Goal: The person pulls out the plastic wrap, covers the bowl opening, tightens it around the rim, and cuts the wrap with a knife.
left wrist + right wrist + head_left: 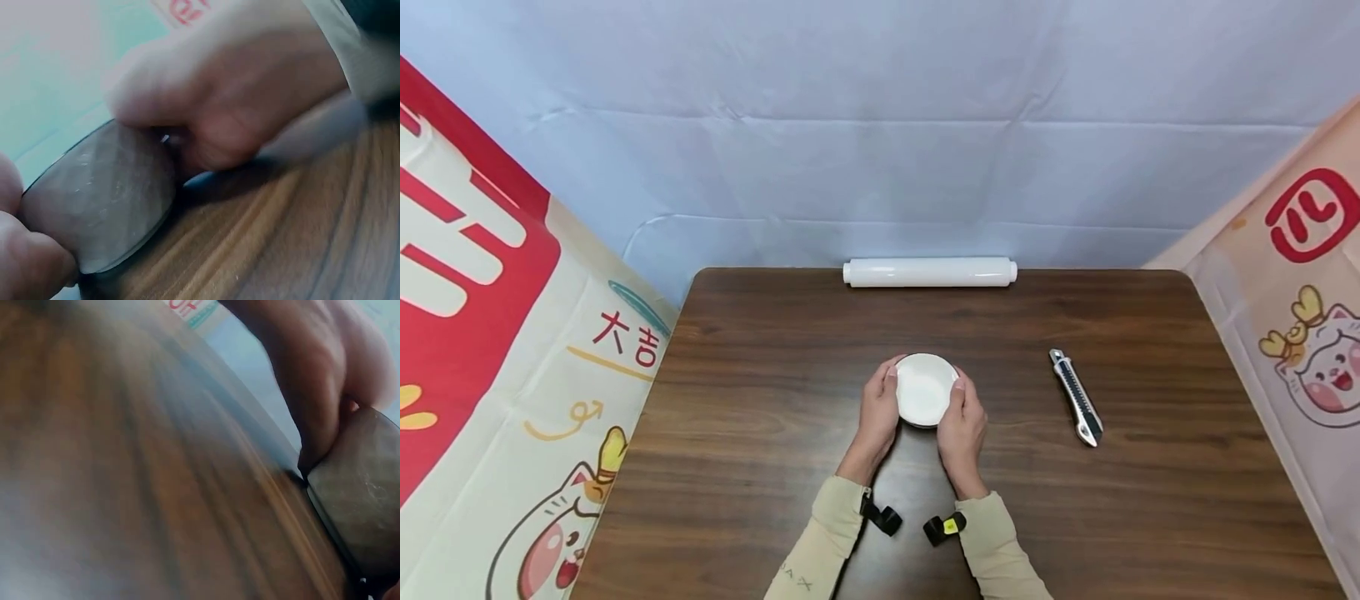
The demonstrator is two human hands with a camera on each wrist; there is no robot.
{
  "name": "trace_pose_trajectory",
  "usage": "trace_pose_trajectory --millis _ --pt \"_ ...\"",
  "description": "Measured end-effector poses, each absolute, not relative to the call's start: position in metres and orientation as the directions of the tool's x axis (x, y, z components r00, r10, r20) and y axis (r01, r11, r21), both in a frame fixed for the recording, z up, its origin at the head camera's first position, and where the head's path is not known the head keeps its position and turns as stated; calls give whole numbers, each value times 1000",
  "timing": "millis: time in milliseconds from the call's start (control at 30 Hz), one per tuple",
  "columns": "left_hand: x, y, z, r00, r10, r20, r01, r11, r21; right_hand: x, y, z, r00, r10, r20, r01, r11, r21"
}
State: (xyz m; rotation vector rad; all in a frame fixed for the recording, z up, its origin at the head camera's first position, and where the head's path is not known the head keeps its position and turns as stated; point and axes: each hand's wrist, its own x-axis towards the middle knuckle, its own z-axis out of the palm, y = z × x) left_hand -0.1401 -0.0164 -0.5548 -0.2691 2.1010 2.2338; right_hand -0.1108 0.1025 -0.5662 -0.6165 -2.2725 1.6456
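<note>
Between my two hands is a small round thing with a flat white top (927, 390) and a dark lower edge. Its curved side (106, 200) looks grey and faintly patterned in the left wrist view; what kind of thing it is I cannot tell. My left hand (878, 410) grips it from the left, thumb along the rim. From the opposite side, my right hand (962, 423) holds it the same way. In the right wrist view the grey side (359, 494) shows close over the tabletop, fingers curled at its edge.
A utility knife (1077, 398) lies to the right on the brown wooden table (760, 467). Along the far edge rests a long white cylinder (930, 272). A pale cloth (880, 158) hangs behind the table, and printed cloths flank it on both sides.
</note>
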Motion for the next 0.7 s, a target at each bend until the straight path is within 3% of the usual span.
trace_pose_trajectory --millis 167,700 --pt "-141 -14 -551 -977 -83 -196 -178 -179 967 -116 108 -566 -880 474 -13 147 248 -958" --pt "-146 -25 -540 -971 -103 -218 -208 -94 974 -126 115 -563 -897 439 39 64 215 -974"
